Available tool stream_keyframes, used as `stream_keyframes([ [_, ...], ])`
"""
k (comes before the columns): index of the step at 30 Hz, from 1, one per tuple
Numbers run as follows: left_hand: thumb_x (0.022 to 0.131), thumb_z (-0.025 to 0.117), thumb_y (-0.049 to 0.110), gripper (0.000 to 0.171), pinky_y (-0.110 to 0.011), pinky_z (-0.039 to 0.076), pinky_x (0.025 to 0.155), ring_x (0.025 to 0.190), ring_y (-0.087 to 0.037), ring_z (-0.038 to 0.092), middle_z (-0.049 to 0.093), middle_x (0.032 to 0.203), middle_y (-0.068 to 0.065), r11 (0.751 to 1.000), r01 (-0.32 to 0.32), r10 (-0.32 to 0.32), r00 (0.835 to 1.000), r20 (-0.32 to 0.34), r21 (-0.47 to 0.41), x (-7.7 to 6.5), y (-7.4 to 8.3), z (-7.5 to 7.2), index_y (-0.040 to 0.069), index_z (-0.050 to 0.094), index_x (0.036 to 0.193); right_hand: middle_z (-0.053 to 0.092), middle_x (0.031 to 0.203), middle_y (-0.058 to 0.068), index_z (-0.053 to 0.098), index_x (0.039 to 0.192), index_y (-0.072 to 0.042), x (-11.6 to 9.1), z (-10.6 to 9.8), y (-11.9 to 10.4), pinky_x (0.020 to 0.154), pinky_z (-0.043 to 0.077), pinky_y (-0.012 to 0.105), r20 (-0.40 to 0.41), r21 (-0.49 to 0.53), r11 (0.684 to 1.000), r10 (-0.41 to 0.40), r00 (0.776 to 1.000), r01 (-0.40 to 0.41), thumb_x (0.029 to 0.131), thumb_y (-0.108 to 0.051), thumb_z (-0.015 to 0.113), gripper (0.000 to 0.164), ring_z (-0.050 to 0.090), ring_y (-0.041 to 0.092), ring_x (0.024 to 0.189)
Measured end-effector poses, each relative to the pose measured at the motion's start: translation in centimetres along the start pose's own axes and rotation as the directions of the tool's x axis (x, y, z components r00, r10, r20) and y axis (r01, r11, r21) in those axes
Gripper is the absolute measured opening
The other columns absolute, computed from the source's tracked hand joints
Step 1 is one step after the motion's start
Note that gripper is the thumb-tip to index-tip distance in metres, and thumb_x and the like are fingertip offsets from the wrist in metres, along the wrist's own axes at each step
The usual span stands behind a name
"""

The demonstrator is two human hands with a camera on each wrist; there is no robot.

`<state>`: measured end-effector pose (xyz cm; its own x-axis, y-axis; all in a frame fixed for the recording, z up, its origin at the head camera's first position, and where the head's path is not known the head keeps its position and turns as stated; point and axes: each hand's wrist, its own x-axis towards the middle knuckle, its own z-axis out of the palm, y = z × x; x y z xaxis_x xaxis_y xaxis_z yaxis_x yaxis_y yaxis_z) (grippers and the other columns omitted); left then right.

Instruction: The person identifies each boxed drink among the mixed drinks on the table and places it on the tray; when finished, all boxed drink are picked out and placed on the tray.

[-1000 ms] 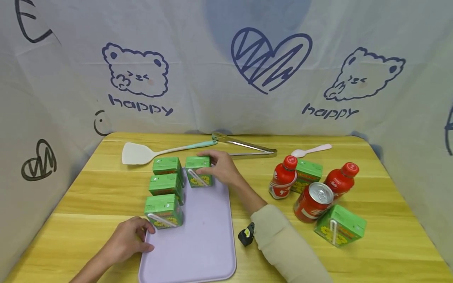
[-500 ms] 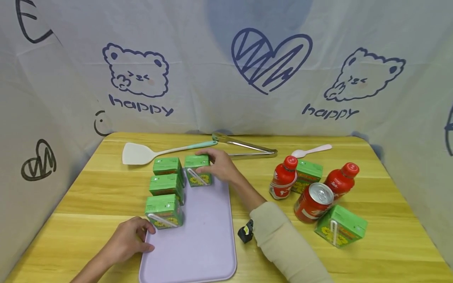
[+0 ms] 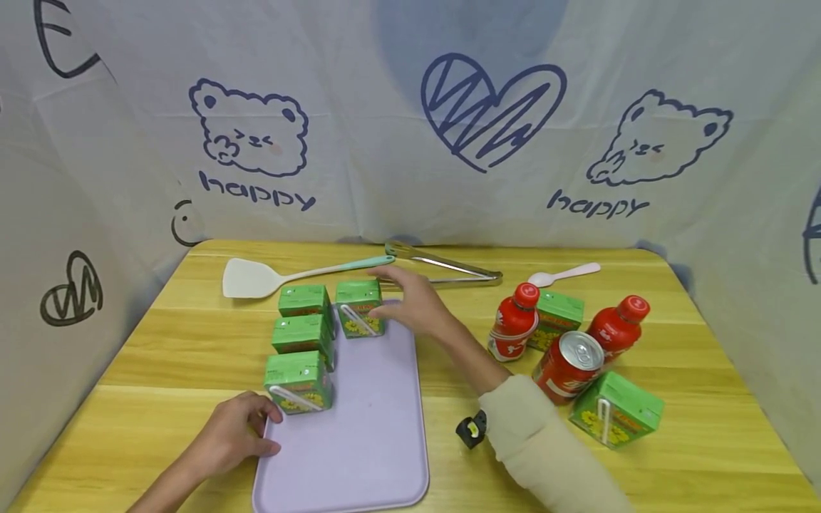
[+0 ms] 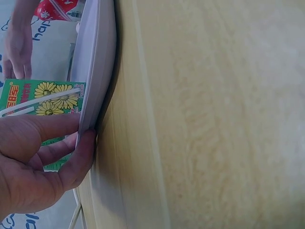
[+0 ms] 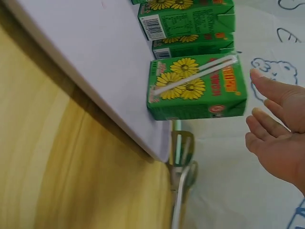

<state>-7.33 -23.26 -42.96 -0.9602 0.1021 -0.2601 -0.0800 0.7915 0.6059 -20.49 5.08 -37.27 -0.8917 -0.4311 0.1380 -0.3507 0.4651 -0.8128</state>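
A green drink carton (image 3: 359,311) with a white straw stands at the far right corner of the lilac tray (image 3: 368,456). Just to its right is my right hand (image 3: 413,305), fingers spread; the right wrist view shows a gap between this hand (image 5: 281,126) and the carton (image 5: 198,88). Three more green cartons (image 3: 298,381) stand in a column along the tray's left side. My left hand (image 3: 231,436) pinches the tray's left rim, thumb outside and fingers inside in the left wrist view, close to the front carton (image 4: 47,98).
Behind the tray lie a white spatula (image 3: 250,279) and metal tongs (image 3: 458,268). To the right stand red bottles (image 3: 513,324), a red can (image 3: 567,370) and green cartons (image 3: 616,413), with a pink spoon (image 3: 567,273) behind them.
My right hand has let go of the far right carton and drawn back to the right, its fingers spreading. The carton stays on the tray. My left hand has not moved.
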Motion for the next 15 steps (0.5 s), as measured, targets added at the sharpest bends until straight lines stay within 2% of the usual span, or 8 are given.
stream_keyframes([
  [7,0.059,0.086,0.004,0.034,-0.022,0.042,0.054,0.070,-0.014,0.052,0.056,0.081,-0.003,1.000,0.004,-0.004,1.000,0.003,-0.010,0.0,0.0,0.1,0.007,0.065,0.085,0.051,0.140,-0.002,0.049,0.136,-0.017,-2.9,-2.2,-1.4,0.108,0.038,0.041,-0.002,-0.139,0.989,-0.056,0.998,0.055,0.076,-0.017,0.079,0.067,0.045,0.020,0.132],
  [15,0.059,0.086,0.004,0.034,-0.023,0.042,0.055,0.070,-0.014,0.052,0.056,0.081,-0.003,1.000,0.003,-0.003,1.000,0.005,-0.006,0.1,0.2,0.0,0.007,0.065,0.086,0.054,0.138,-0.001,0.050,0.136,-0.017,-7.3,-6.3,-2.2,0.107,0.038,0.044,-0.033,-0.164,0.982,-0.097,0.995,0.090,0.077,-0.023,0.079,0.066,0.047,0.020,0.131],
])
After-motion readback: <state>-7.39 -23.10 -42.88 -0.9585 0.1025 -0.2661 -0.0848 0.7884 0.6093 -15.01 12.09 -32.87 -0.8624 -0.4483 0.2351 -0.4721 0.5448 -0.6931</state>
